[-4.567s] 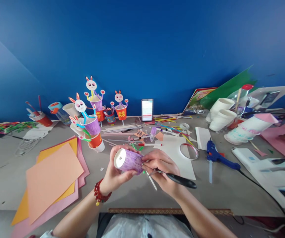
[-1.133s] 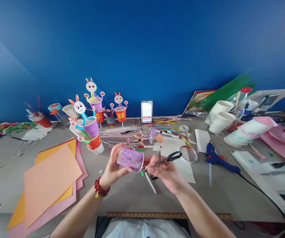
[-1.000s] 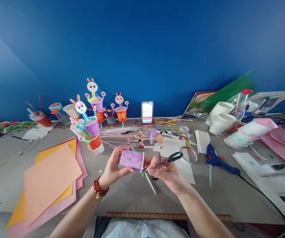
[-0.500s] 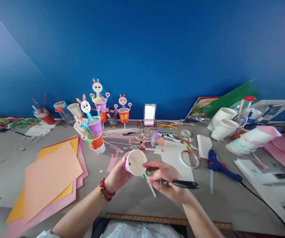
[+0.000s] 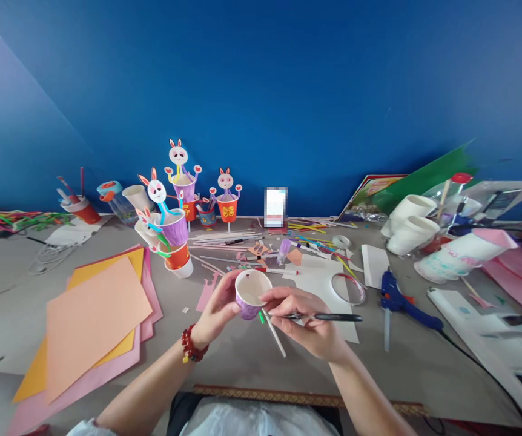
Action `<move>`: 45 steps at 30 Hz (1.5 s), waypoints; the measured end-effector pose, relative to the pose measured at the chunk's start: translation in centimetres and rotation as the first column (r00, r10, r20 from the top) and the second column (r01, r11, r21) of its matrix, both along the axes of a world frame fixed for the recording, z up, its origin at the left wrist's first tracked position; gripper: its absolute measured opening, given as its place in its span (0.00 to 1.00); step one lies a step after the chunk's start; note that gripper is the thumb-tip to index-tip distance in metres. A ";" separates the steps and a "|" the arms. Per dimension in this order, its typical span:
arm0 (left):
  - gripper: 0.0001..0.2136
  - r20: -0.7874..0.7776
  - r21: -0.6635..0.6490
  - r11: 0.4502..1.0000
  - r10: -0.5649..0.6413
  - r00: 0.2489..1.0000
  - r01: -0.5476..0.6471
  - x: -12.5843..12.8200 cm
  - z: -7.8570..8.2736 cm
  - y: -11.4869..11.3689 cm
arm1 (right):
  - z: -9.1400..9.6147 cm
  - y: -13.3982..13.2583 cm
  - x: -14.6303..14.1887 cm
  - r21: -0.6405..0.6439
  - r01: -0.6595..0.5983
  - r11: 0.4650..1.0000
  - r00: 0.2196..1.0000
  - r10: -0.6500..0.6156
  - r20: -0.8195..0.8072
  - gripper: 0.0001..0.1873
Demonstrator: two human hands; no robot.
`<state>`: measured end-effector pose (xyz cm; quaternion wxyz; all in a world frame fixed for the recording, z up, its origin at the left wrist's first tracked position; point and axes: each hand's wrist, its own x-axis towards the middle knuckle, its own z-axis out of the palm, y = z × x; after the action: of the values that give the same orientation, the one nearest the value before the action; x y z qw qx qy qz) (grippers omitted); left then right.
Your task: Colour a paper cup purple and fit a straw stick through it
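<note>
My left hand [image 5: 218, 309] grips a purple-coloured paper cup [image 5: 252, 295] above the table, its white open mouth turned up toward me. My right hand [image 5: 306, 318] is closed on black-handled scissors [image 5: 329, 317], which lie level with the handles pointing right; its fingertips touch the cup's rim on the right side. A small green piece [image 5: 261, 317] sticks out under the cup. A white stick [image 5: 274, 333] lies on the table just below both hands.
Orange, yellow and pink paper sheets [image 5: 92, 315] lie at the left. Rabbit cup figures [image 5: 170, 224] stand behind. A tape ring [image 5: 347, 288], white paper [image 5: 324, 290] and a blue glue gun [image 5: 399, 300] with cord lie right. White cups [image 5: 409, 221] and clutter fill the far right.
My left hand turned the cup from lying sideways to mouth-up. My right hand swung the scissors from upright to level, handles to the right.
</note>
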<state>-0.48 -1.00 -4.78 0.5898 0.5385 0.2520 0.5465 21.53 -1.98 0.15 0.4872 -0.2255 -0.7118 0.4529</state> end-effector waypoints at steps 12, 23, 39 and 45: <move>0.25 0.037 -0.109 0.990 0.094 0.995 -0.090 0.8 -0.6 -0.4 | -0.8 -1.6 -1.3 0.053 0.353 0.934 0.935 -0.355 0.016 0.06; 0.28 -0.035 0.063 0.993 0.103 0.994 -0.101 1.5 1.3 -0.6 | -0.8 -1.8 -1.8 0.101 0.407 0.908 0.908 -0.414 0.061 0.05; 0.19 -0.167 0.246 0.941 0.276 0.947 -0.231 1.0 2.4 -0.4 | -1.1 -1.7 -2.0 0.227 0.364 0.903 0.918 -0.389 0.074 0.10; 0.14 -0.297 0.380 0.894 0.360 0.884 -0.237 0.4 2.3 -0.2 | -1.2 -1.7 -2.1 0.203 0.385 0.900 0.908 -0.409 0.092 0.08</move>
<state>-0.07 -1.21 -2.47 0.3414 0.6748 0.3406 0.5587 19.39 -3.72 -1.03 0.5394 -0.3505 -0.7196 0.2616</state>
